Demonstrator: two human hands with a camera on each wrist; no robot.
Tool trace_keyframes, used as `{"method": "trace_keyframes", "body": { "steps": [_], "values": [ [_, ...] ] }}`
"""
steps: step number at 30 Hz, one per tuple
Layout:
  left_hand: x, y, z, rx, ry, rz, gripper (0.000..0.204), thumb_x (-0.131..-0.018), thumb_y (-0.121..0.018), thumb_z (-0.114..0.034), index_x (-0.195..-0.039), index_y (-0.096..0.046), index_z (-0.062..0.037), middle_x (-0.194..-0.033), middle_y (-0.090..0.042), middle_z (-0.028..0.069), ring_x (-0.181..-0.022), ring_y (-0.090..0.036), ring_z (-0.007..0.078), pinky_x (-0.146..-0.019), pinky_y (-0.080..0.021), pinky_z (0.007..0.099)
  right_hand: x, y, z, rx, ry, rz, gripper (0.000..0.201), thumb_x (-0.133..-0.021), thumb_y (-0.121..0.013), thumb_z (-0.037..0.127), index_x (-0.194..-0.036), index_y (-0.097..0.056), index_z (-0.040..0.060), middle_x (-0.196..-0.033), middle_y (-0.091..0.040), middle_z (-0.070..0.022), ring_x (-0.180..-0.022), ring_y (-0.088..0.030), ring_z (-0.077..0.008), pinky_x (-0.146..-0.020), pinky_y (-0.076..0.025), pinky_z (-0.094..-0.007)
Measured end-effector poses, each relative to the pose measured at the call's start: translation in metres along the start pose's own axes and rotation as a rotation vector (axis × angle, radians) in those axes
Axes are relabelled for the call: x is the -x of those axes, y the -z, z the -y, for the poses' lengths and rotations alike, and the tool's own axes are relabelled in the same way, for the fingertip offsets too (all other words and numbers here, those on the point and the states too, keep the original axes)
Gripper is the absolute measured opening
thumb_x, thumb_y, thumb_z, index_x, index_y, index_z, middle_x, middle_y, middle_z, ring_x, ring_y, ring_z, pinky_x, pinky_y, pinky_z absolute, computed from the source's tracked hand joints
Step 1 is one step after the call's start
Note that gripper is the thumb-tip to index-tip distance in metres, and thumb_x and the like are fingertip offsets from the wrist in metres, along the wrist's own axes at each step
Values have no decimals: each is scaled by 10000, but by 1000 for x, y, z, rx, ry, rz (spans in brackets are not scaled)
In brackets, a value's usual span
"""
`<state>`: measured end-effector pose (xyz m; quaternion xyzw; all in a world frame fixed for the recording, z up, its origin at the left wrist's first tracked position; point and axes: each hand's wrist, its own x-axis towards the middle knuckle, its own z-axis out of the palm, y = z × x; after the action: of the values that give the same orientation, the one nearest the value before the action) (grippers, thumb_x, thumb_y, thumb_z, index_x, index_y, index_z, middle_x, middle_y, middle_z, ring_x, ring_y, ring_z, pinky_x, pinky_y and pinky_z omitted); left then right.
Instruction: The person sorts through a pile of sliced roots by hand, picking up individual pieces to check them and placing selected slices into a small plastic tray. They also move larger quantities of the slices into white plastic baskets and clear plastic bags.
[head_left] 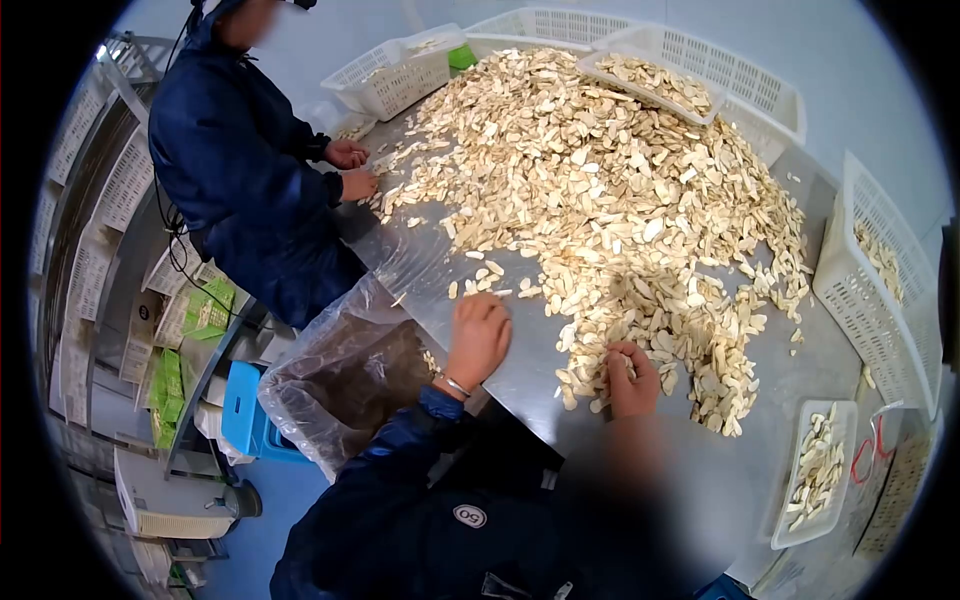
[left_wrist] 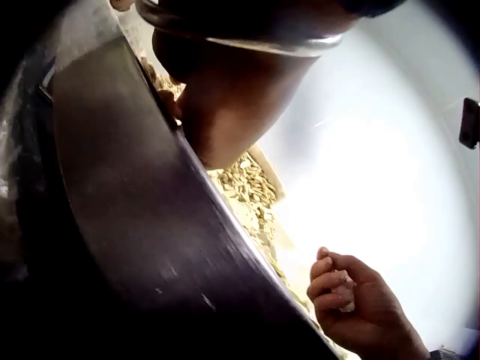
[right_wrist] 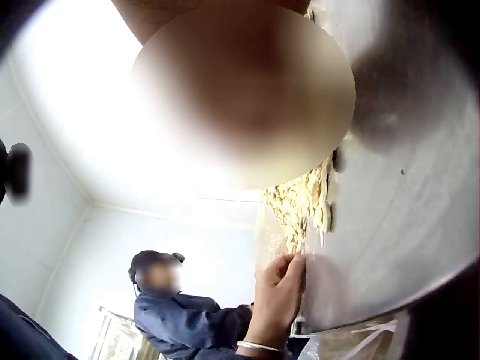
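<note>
A broad heap of pale, dried-looking slices (head_left: pixel 600 190) covers much of the metal table (head_left: pixel 520 390). My right hand (head_left: pixel 633 385) is at the heap's near edge; in the left wrist view, the fingers of this right hand (left_wrist: pixel 356 300) curl around pale slices (left_wrist: pixel 345 291). Nearer the table's left edge is my left hand (head_left: pixel 478 335), wearing a bracelet, with its knuckles bent. A few loose slices (head_left: pixel 487 272) lie just beyond its fingertips. Seen from the right wrist, the left hand (right_wrist: pixel 276 296) has thumb and fingers close together; whatever they hold is hidden.
A bag-lined bin (head_left: pixel 345 385) stands below the table's left edge. Another person (head_left: pixel 235 170) works across the corner. White baskets (head_left: pixel 880 290) line the back and right side. A small white tray of slices (head_left: pixel 818 470) sits at right, beside red-handled scissors (head_left: pixel 872 450).
</note>
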<state>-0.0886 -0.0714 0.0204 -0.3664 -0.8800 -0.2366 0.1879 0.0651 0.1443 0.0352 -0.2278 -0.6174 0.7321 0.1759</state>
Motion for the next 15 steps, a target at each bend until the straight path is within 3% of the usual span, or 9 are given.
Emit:
{"method": "trace_keyframes", "body": {
  "steps": [2,3,6,7,10,14,15],
  "values": [
    [4,4,11,-73,115,-49,136,-812,-706,-107,-909,-632,-48,-1029,-611,111,-1072,-560,342,-924,-421,465,0,-2,5,-12,-22,7,133,-971,-623,124,-1024,-693,24,-698,-606,20,-556,-501,-36,-500,-375,-219],
    [5,5,13,-93,165,-14,207,-820,-708,-130,-994,-633,-47,-1124,-605,140,-1130,-543,354,-973,-410,482,2,-4,7,-23,-31,5,133,-971,-623,125,-1024,-692,25,-694,-604,19,-550,-496,-35,-495,-370,-219],
    [-16,4,1,-87,-7,-50,320,-828,-713,-161,-1114,-619,-52,-1253,-570,162,-1222,-503,372,-1033,-386,497,3,-6,3,-54,-25,15,134,-973,-622,128,-1021,-692,25,-690,-598,23,-548,-492,-32,-493,-368,-216],
    [-24,3,-3,-74,-37,48,400,-854,-702,-210,-1205,-591,-55,-1352,-525,170,-1300,-454,385,-1079,-358,503,2,-5,0,-61,-17,21,134,-973,-622,129,-1020,-692,24,-689,-596,25,-549,-493,-31,-495,-369,-214],
    [-40,-18,4,-103,-111,56,385,-882,-677,-232,-1212,-593,-53,-1364,-522,170,-1328,-435,393,-1084,-355,497,-3,-4,-8,-2,22,-26,139,-975,-620,132,-1020,-692,22,-693,-596,28,-550,-490,-28,-499,-368,-209],
    [-48,-27,44,-118,-46,46,235,-901,-647,-211,-1068,-633,-46,-1181,-608,148,-1113,-562,359,-985,-412,486,-2,0,-8,-7,24,14,140,-978,-613,131,-1030,-683,21,-691,-595,28,-549,-489,-28,-502,-370,-203],
    [-45,-24,53,-166,-35,-42,172,-890,-651,-188,-985,-635,-46,-1079,-626,124,-1010,-587,334,-905,-443,474,-1,0,-5,1,10,31,138,-982,-604,127,-1035,-673,20,-693,-592,24,-546,-486,-30,-498,-371,-201]
  ]
}}
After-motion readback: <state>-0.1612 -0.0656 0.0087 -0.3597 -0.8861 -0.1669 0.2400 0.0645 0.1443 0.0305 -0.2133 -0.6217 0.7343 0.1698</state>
